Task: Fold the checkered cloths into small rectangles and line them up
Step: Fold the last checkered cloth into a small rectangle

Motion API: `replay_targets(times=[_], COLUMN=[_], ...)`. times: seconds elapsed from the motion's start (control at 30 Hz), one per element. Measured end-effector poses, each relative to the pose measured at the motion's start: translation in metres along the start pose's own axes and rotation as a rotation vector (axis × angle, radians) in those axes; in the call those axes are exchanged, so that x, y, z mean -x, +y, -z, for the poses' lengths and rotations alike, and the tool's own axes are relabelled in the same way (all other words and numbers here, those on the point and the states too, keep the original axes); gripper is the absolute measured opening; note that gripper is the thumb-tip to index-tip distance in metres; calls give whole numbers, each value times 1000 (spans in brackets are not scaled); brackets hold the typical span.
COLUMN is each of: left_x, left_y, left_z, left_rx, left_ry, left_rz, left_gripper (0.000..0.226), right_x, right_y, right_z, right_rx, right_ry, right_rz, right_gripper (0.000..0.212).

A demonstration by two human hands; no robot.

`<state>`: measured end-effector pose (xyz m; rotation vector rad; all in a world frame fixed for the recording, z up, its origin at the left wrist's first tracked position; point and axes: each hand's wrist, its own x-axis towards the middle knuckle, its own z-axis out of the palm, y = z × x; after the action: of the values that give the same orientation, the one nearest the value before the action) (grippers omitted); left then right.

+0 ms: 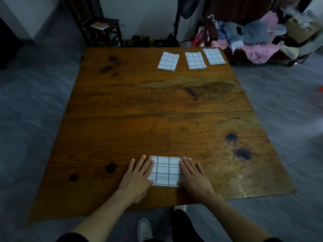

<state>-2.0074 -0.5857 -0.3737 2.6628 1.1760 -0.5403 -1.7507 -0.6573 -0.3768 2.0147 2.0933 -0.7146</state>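
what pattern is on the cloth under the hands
White cloth with a dark grid of thin lines, head view.

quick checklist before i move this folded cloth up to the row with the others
1. Cloth under the hands folded to a rectangle: ok.
2. Left hand and right hand flat on its two sides, no grip yet: ok.
3. Three folded cloths already at the far edge: left, middle, right: ok.
4. Bare table left of the row for a fourth: ok.
5. Row even: not ok, the cloths sit at differing angles.
6. Folded size matches the others: cannot tell.
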Motion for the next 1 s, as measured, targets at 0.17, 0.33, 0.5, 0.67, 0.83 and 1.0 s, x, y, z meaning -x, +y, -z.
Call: replay_targets(times=[0.17, 0.33, 0.5, 0.67, 0.83, 1.0], left_x=[4, 0, -19, -35, -46, -56], left_y=[-9, -8, -4, -1, 2, 4], left_z=[-7, 6, 35, 45, 50, 56], left_rx=[-12, 23, 151, 201, 162, 122], left_ry=[51, 110, 176, 158, 110, 62], left_rz=[6, 14, 81, 114, 141, 146], left_gripper=[71, 64, 57, 75, 76, 74], right_x=[4, 2, 1, -4, -13, -21], right_y=[6, 5, -1, -10, -10, -7], right_z=[4, 4, 14, 33, 40, 48], right_rx=[-3, -16, -44, -59, -40, -114], right_ry=[-13, -43, 1, 63, 85, 120], right_rz=[5, -15, -32, -67, -61, -101], right_gripper=[77, 79, 83, 96, 104, 76])
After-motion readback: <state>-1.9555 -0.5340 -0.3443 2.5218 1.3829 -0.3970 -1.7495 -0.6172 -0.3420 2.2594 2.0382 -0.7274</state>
